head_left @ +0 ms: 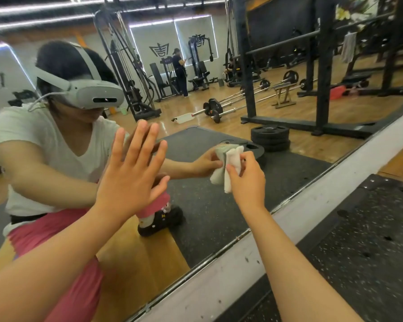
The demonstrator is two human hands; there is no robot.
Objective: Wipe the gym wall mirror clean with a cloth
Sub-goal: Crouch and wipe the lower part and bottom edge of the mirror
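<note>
Bracing flat against the mirror (207,212) at about 9 o'clock from the view's centre, the left hand (130,173) has its fingers (147,138) straight and spread apart. It holds nothing and meets its own reflection palm to palm.

At 3 o'clock from that hand, just right of centre, the white cloth (230,168) is bunched into a loose folded wad that seems to touch the glass, with a tail drooping toward 6 o'clock. The right hand (249,180) holds it from the 4 o'clock side, thumb and forefinger clamped on the cloth's near edge and the other fingers curled behind.

The cloth looks light, soft and limp. A pinch at the edge will likely let it fold over or drag loose under rubbing, so it would handle better gathered into a pad with the palm and fingers spread behind it. The glass is stiff, smooth and breakable, so it calls for even pressure, not a hard push.

A pale ledge (289,219) runs under the mirror from 7 o'clock up to 2 o'clock, and a speckled black floor mat (370,240) lies at 4 o'clock.
</note>
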